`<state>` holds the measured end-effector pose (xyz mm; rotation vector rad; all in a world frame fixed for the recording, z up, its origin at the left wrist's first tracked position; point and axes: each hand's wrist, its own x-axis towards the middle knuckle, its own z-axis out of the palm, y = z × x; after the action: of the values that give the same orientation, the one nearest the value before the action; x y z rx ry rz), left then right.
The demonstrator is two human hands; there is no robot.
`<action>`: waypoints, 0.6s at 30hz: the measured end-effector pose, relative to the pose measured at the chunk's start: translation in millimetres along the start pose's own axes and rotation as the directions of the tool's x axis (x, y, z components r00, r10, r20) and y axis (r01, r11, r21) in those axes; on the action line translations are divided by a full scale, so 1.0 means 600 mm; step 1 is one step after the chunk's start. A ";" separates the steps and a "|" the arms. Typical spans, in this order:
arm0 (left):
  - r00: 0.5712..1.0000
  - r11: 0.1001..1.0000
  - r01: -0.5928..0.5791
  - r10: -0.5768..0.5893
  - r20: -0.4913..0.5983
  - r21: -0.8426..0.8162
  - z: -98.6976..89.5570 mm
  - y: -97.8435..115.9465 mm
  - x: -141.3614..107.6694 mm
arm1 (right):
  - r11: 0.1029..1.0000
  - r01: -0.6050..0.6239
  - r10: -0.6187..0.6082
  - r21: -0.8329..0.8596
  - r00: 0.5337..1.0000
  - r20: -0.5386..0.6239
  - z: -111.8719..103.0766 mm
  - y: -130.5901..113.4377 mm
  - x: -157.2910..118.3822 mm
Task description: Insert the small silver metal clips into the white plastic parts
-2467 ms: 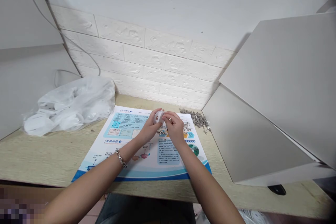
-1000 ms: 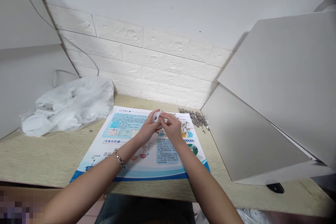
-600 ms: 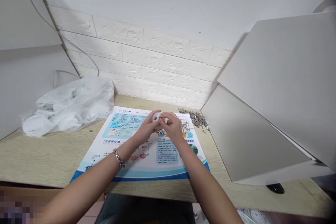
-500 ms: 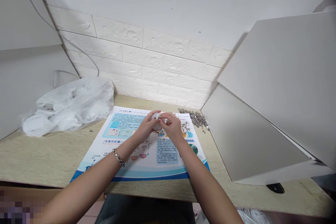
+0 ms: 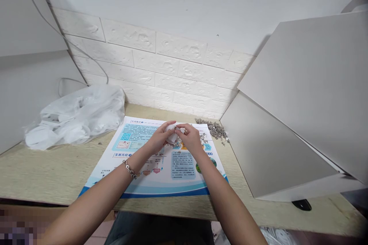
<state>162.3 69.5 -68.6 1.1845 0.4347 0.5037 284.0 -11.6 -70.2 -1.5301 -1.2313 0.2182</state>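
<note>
In the head view, the printed sheet [image 5: 161, 189] lies on the bench [image 5: 43, 176]. Above its far half, right of its middle, the white piece [image 5: 172, 137] sits between both hands, touching each. The left hand [image 5: 158, 140] grips it from the left; the right hand [image 5: 192, 138] is pinched closed at its right edge, on what I cannot tell. Fingers hide its long axis. Metal bits [image 5: 217, 131] lie by the sheet's far right corner.

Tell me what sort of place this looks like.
Probably a small workshop or hand-assembly bench: a heap of small metal pieces lies on the wooden table, near a printed sheet, with a plastic bag of white items at the left.
</note>
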 end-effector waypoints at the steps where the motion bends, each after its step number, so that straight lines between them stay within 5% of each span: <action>1: 1.000 1.000 -0.007 0.007 -0.002 0.002 0.001 0.001 -0.001 | 1.000 -0.009 0.009 0.005 1.000 -0.013 0.001 0.000 0.000; 18: 0.986 0.990 -0.069 0.048 -0.161 -0.122 0.020 0.000 -0.004 | 0.965 -0.209 0.232 0.159 0.962 -0.146 0.041 -0.001 -0.010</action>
<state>167.1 58.6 -64.6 1.0407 0.4967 0.6696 263.8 -0.9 -81.6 -1.5278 -0.8961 0.3137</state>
